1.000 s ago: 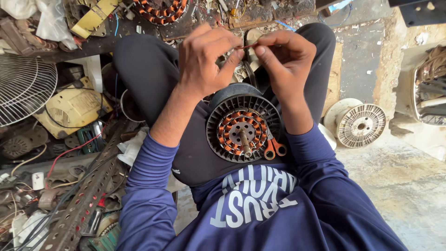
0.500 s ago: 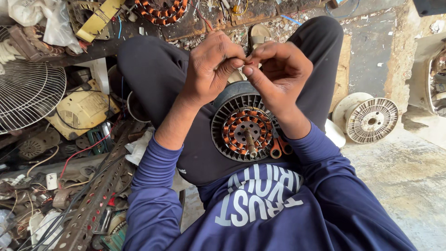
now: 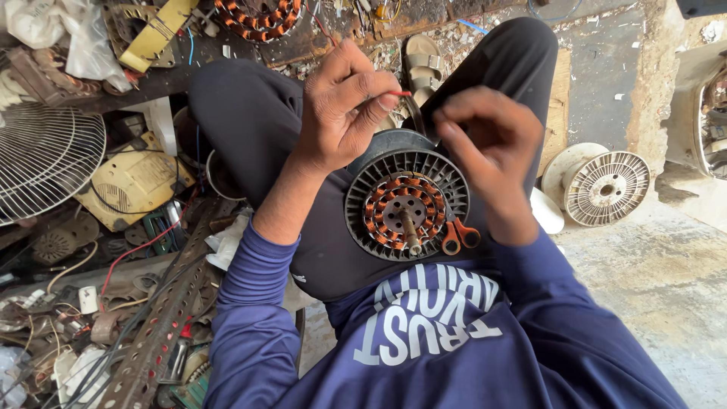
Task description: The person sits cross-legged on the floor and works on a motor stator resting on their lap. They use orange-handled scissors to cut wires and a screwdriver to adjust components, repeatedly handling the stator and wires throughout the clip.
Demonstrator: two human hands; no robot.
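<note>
The left hand (image 3: 344, 113) is raised above the lap with thumb and forefinger pinched on a thin red wire (image 3: 400, 94); the short visible end of the wire projects to the right from the fingertips, toward the right hand (image 3: 485, 148); the right hand is held just beside it, fingers curled inward and blurred, and whether it grips anything cannot be told. Directly below both hands, resting in the lap between the thighs, lies a round fan motor (image 3: 407, 203); its dark ribbed housing rings a stator of copper-orange windings, and a steel shaft (image 3: 409, 231) stands out of the centre, pointing toward the camera; neither hand touches the motor. A pair of scissors with orange handles (image 3: 459, 235) lies against the lower right rim of the motor, below the right wrist. The person sits cross-legged in dark trousers and a blue long-sleeved shirt. To the left, on the floor, a white wire fan guard (image 3: 45, 163) lies beside a yellowed plastic fan housing (image 3: 132, 182); below these a perforated metal angle bar (image 3: 163, 326) runs diagonally across a litter of wires and small parts. At the top, a second copper-wound stator (image 3: 257, 17) sits among scrap; a tan sandal (image 3: 422, 64) lies beyond the hands. To the right, well apart from the motor, a pale empty wire spool (image 3: 602, 185) lies on the concrete floor (image 3: 644, 303).
</note>
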